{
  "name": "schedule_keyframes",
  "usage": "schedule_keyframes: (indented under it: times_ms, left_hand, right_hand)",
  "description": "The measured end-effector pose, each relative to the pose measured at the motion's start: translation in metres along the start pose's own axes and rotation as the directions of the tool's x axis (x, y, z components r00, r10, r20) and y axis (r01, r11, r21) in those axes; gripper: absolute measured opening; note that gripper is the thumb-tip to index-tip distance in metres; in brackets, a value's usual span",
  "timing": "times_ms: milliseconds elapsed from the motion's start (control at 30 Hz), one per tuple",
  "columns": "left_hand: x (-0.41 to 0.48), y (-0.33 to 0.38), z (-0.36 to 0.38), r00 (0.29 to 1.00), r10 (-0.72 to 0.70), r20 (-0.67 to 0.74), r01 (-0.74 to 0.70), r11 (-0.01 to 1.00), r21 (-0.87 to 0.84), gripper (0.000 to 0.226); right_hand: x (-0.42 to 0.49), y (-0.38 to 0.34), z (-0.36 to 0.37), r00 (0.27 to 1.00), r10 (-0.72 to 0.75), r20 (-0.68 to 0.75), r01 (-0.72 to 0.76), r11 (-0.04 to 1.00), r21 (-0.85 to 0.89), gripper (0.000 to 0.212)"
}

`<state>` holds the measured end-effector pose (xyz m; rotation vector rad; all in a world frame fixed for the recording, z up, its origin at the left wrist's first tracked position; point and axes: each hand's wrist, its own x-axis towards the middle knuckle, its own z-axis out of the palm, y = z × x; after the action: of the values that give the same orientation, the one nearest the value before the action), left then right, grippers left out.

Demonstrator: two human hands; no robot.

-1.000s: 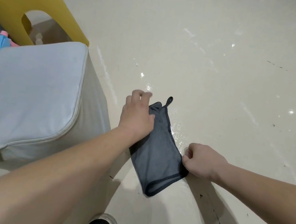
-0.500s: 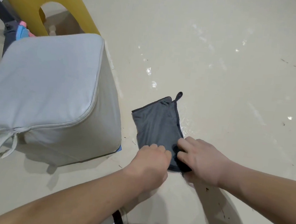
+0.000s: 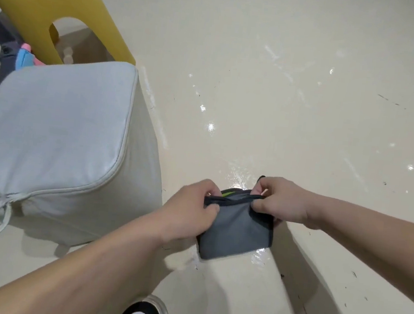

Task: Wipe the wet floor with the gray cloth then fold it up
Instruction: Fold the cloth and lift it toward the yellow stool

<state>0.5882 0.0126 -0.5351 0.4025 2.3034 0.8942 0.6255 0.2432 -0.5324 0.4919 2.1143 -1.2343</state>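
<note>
As 2 hands (image 3: 188, 207) (image 3: 281, 201) pinch its hem, gray cloth (image 3: 236, 232) lies doubled.

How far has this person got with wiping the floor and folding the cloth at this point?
Wiping looks over, though wet streaks glint on the floor beside the cloth. Folding is in hand: the left hand and right hand pinch its far edge, cloth doubled into a small rectangle. Left: pressing the fold flat.

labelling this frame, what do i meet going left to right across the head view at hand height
pale blue fabric box → left hand → gray cloth → right hand
</note>
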Motion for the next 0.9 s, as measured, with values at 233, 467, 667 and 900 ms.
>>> schedule_keyframes:
  times_ms: [233, 467, 667, 900]
  left_hand:
    - [0.018, -0.026, 0.018, 0.986, -0.131, -0.102, 0.159, 0.920, 0.358, 0.062]
    - [0.032, -0.018, 0.027, 0.928, -0.373, 0.004, 0.365, 0.910, 0.195, 0.033]
    - [0.042, 0.026, 0.017, 0.935, -0.331, 0.124, 0.315, 0.940, 0.135, 0.013]
    - [0.069, 0.125, -0.071, 0.987, -0.098, 0.125, 0.097, 0.995, 0.007, 0.016]
  right_hand:
    - [0.032, 0.009, 0.019, 0.965, -0.171, -0.199, 0.077, 0.910, -0.408, 0.055]
    - [0.045, 0.010, 0.025, 0.990, -0.073, -0.117, 0.010, 0.885, -0.465, 0.034]
    - [0.029, -0.003, 0.001, 0.999, -0.041, 0.029, 0.049, 0.937, -0.347, 0.030]
    - [-0.019, -0.068, -0.081, 0.988, 0.038, -0.149, -0.011, 0.984, 0.177, 0.022]
